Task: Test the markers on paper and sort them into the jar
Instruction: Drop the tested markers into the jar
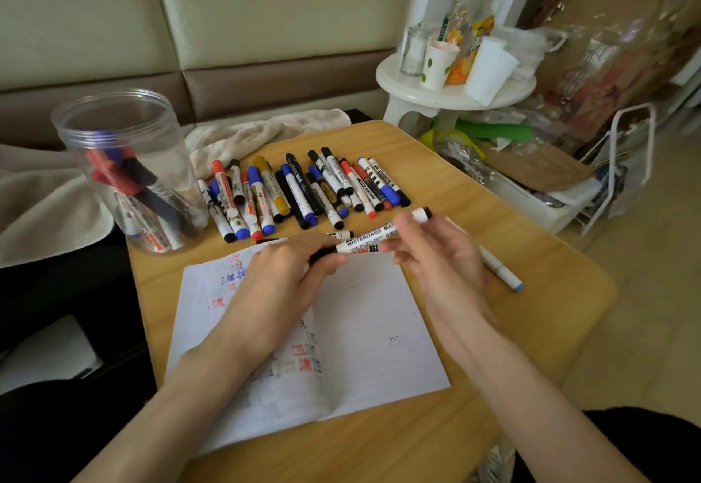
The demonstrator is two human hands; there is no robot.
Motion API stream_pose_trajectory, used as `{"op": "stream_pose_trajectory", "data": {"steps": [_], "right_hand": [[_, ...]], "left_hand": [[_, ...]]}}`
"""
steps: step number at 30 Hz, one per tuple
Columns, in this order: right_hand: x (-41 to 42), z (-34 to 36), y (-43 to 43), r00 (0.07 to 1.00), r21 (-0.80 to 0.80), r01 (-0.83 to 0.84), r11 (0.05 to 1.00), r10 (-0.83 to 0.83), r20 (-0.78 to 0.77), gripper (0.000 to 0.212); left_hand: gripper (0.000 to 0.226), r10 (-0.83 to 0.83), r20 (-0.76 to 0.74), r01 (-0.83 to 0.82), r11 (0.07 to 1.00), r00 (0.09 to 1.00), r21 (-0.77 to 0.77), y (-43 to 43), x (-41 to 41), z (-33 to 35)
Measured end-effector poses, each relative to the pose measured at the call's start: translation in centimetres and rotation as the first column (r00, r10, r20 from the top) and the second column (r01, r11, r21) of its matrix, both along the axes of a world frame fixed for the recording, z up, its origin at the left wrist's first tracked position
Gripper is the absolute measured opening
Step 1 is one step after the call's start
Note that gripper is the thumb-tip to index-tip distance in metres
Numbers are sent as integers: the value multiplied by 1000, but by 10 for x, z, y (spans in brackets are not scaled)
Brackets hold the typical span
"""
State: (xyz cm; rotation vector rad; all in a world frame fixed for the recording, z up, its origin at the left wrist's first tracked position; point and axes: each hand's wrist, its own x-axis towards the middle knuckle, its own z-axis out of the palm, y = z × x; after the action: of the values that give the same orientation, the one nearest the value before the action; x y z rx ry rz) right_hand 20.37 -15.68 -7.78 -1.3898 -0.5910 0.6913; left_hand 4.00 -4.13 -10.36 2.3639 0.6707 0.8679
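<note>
Over lined paper (379, 331), slim cylindrical marker (373, 241) — white barrel

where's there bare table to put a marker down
Bare wood lies right of the paper, beyond the blue-tipped pen, out to the table edge, and in the strip along the near edge. Crowded: the far side, with the marker row and the jar.

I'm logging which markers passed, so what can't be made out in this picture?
Head view:
- Held marker: cap end hidden inside left hand; right hand covers its middle.
- Jar: markers inside overlap, uncountable.
- Paper: test marks blurred, partly under left forearm.
- Light pen: upper half behind right hand.
</note>
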Motion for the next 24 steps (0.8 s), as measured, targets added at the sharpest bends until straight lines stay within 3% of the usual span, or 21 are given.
{"op": "stream_pose_trajectory", "data": {"steps": [2, 5, 9, 17, 24], "right_hand": [[-8, -4, -2, 995, -89, -67, 994, 73, 66, 34], [-12, -5, -1, 992, -98, -84, 992, 93, 90, 34], [-6, -4, 0, 992, -82, -84, 993, 90, 84, 31], [7, 3, 1, 980, -43, -191, 981, 193, 56, 32], [3, -5, 8, 974, -35, -203, 978, 206, 92, 28]], "left_hand": [[33, -15, -2, 15, 999, 1000, 37, -3, 0, 1], [40, -48, -31, 49, 998, 998, 50, -4, -1, 2], [26, -39, -78, 44, 997, 996, 57, -4, -1, 3], [21, -66, -53, 65, 998, 996, -22, -7, 0, 10], [17, -100, -65, 84, 973, 993, -213, 2, -5, 9]]}}
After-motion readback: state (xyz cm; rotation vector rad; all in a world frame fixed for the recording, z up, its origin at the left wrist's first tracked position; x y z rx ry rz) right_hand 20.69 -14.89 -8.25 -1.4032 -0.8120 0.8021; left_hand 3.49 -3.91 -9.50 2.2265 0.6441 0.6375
